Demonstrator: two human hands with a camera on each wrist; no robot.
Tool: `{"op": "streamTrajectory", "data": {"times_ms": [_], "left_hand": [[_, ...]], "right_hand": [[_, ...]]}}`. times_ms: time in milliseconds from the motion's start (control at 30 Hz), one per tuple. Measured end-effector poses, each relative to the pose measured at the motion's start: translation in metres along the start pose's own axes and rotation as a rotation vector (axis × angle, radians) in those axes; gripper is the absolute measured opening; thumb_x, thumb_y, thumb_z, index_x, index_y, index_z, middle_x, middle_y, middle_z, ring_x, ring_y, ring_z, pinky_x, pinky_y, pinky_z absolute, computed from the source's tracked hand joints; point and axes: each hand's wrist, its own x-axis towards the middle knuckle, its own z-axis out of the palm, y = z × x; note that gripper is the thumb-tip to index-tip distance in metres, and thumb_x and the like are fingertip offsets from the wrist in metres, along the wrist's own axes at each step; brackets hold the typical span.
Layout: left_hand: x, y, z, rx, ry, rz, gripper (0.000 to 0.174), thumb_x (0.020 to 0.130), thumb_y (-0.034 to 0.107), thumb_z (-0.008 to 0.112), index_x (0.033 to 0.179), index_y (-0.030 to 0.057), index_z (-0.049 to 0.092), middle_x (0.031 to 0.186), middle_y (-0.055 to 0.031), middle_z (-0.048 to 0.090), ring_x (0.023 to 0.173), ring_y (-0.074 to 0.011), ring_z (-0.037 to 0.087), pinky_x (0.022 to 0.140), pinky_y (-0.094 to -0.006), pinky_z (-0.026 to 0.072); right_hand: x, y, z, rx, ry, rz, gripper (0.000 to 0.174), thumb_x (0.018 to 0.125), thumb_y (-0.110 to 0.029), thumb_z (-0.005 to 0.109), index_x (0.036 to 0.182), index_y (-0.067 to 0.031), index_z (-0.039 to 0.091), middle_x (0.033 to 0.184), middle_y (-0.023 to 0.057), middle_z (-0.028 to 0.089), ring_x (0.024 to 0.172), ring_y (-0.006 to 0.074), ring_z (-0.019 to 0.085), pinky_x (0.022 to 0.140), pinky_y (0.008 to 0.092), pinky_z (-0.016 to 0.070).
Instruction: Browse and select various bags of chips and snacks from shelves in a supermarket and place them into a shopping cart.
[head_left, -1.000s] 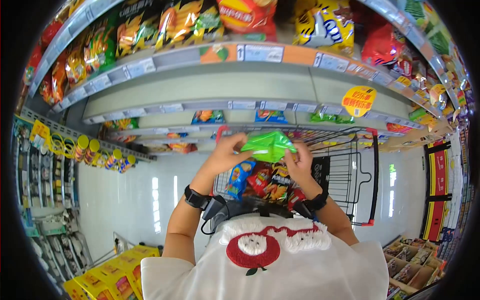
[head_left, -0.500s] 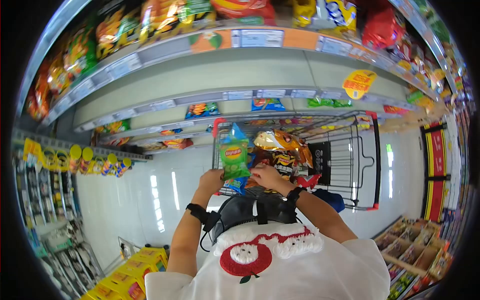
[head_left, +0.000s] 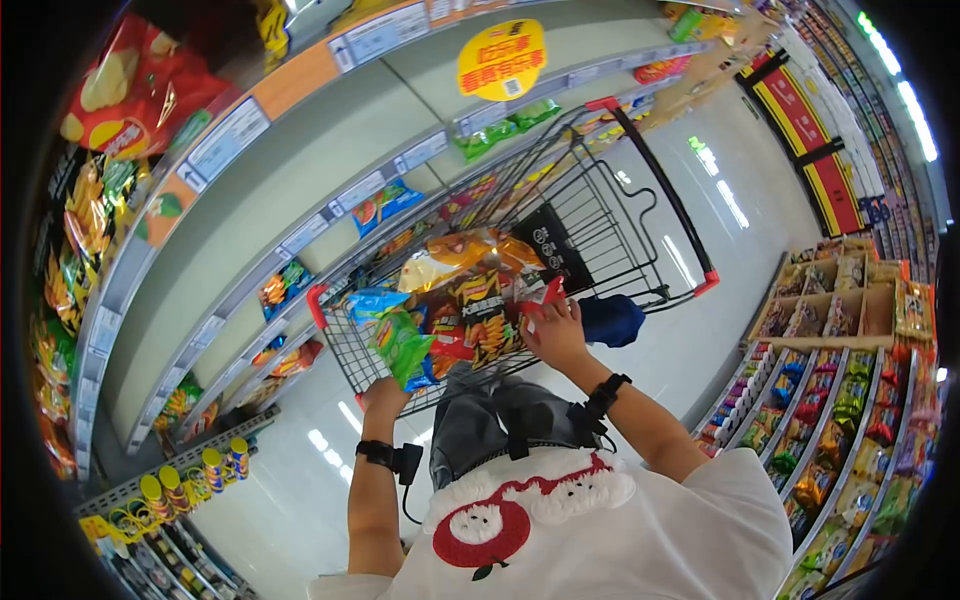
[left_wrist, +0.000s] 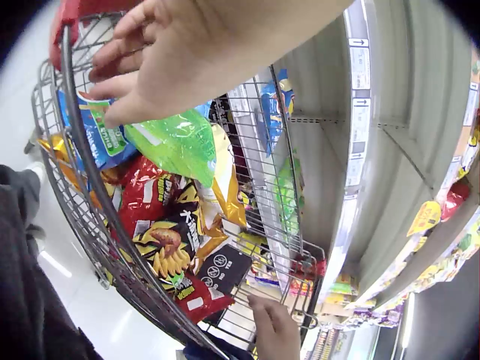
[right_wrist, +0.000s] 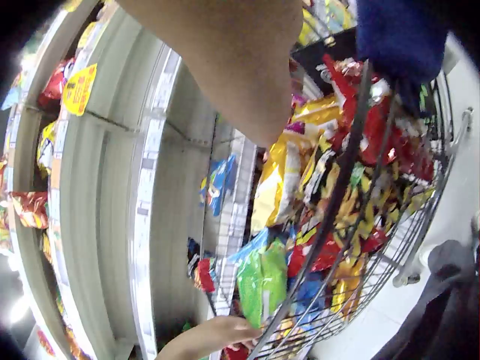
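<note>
A green chip bag (head_left: 402,345) lies at the left end of the shopping cart (head_left: 650,300), over a blue bag (head_left: 372,302). My left hand (head_left: 385,397) is at the cart's near left corner, its fingers loosely extended beside the green bag in the left wrist view. My right hand (head_left: 555,332) is over the cart's near side, close to a red bag (head_left: 540,297), fingers fairly straight and holding nothing. Between the hands lie a black chip bag (head_left: 482,310) and a gold bag (head_left: 455,255). The right wrist view hides most of the right hand's fingers.
Store shelves (head_left: 290,190) run along the cart's far side, with a few bags on the lower levels. A dark blue cloth item (head_left: 612,320) hangs at the cart's near side. Snack racks (head_left: 840,400) stand at the right, and yellow-lidded cans (head_left: 172,487) at the lower left.
The green bag, first held up in both hands, was lowered into the cart and let go. My right hand moved right along the cart, and the head view turned right.
</note>
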Motion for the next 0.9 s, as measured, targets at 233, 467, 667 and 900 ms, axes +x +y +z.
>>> {"op": "streamTrajectory", "data": {"times_ms": [233, 467, 667, 900], "left_hand": [[-0.005, 0.029, 0.023, -0.077, 0.063, 0.036, 0.054, 0.073, 0.051, 0.058, 0.099, 0.0034, 0.064, 0.1, -0.0224, 0.062, 0.096, -0.0359, 0.059, 0.082, -0.0427, 0.0471], [-0.032, 0.052, 0.095, -0.154, 0.453, 0.009, 0.042, 0.089, 0.038, 0.038, 0.094, 0.0059, 0.065, 0.094, -0.02, 0.063, 0.089, -0.0361, 0.06, 0.084, -0.046, 0.0433], [-0.052, 0.034, 0.128, -0.198, 0.56, 0.157, 0.039, 0.086, 0.044, 0.042, 0.094, 0.0132, 0.065, 0.101, -0.0129, 0.063, 0.099, -0.0308, 0.056, 0.089, -0.0432, 0.0393], [-0.083, 0.043, 0.15, -0.226, 0.366, 0.019, 0.051, 0.086, 0.055, 0.035, 0.099, 0.0171, 0.066, 0.106, -0.0144, 0.062, 0.105, -0.0336, 0.054, 0.09, -0.052, 0.034]], "right_hand": [[-0.072, 0.059, 0.004, -0.015, -0.123, 0.119, 0.038, 0.083, -0.044, 0.05, 0.088, -0.008, 0.063, 0.089, 0.0111, 0.06, 0.095, 0.0291, 0.051, 0.098, 0.0512, 0.0255], [-0.097, 0.077, 0.011, 0.153, 0.12, -0.055, 0.035, 0.082, -0.04, 0.052, 0.089, -0.0069, 0.062, 0.084, 0.0094, 0.059, 0.088, 0.0266, 0.051, 0.08, 0.0397, 0.0336], [-0.119, 0.082, 0.013, 0.207, 0.208, -0.122, 0.031, 0.079, -0.037, 0.056, 0.084, -0.0072, 0.061, 0.081, 0.0078, 0.058, 0.087, 0.0241, 0.051, 0.075, 0.0393, 0.0321], [-0.15, 0.073, 0.005, 0.188, 0.143, -0.083, 0.025, 0.076, -0.034, 0.056, 0.071, -0.0105, 0.064, 0.071, 0.0066, 0.061, 0.079, 0.0228, 0.055, 0.074, 0.04, 0.0337]]}}
